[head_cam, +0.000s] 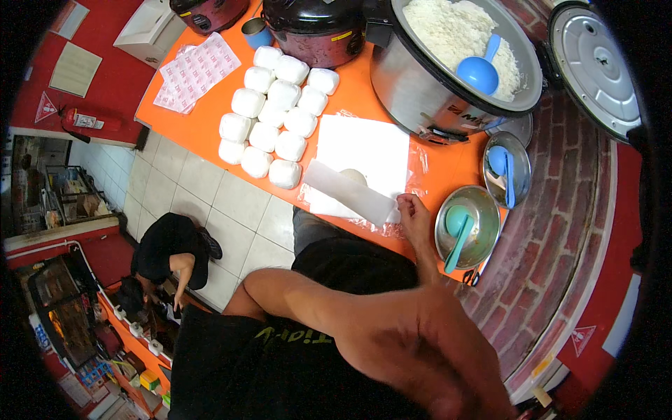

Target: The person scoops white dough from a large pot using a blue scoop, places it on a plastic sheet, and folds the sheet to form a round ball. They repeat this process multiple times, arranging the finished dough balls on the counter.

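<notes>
My right hand [415, 215] pinches the right end of a translucent greyish strip of folded paper or film [349, 193] at the table's front edge. The strip slants over a stack of white paper sheets [362, 142], and its left end lies free. Partly hidden behind it is a small rounded beige thing [354, 176], which I cannot identify. Clear plastic wrap [418, 167] shows around the sheets. My left arm crosses in front of my body towards the right, close to the camera; my left hand is out of view. Several white wrapped bundles [273, 114] stand left of the sheets.
On the orange table [181, 123], a large rice cooker [420, 89] holds rice [446, 21] and a blue scoop [478, 75]. Steel bowls [488, 247] with scoops and scissors [471, 276] are at right. Printed paper [202, 68] lies left. A person [170, 252] crouches on the floor.
</notes>
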Available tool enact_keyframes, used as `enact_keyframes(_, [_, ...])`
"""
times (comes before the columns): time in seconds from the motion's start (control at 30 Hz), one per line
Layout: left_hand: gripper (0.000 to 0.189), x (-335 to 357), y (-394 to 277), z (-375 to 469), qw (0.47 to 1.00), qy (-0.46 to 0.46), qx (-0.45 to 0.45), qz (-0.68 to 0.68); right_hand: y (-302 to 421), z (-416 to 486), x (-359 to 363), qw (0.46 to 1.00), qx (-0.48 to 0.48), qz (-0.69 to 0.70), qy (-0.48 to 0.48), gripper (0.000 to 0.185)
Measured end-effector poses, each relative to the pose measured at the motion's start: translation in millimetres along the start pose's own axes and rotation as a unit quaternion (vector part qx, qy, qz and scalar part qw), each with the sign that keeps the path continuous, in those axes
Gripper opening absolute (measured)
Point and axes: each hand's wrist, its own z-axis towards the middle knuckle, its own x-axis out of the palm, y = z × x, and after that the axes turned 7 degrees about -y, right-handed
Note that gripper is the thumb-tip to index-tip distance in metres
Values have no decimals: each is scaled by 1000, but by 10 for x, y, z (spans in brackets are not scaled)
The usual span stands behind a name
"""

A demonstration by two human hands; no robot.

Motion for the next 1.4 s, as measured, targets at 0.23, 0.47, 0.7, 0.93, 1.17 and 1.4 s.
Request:
enact_keyframes(0.23, [23,-191,127,-59,990,93,40,102,149,10,12,1000,-19,7,6,16])
enact_keyframes(0.47, [29,-732,31,-54,939,-324,67,88,205,-63,-73,999,-10,42,29,25])
enact_keyframes(0.7, [34,-757,-11,-163,941,-310,52,123,211,-39,-56,999,-29,30,0,19])
enact_keyframes(0.93, [39,-616,-130,-145,936,-321,38,142,219,-77,4,1000,-15,14,-1,20])
enact_keyframes(1.17, [38,-1082,-172,-733,901,-298,-31,315,118,38,138,997,52,59,5,22])
enact_keyframes(1.4, [48,-1875,-258,-2431,419,-451,-515,596,114,701,309,945,-257,-202,1,44])
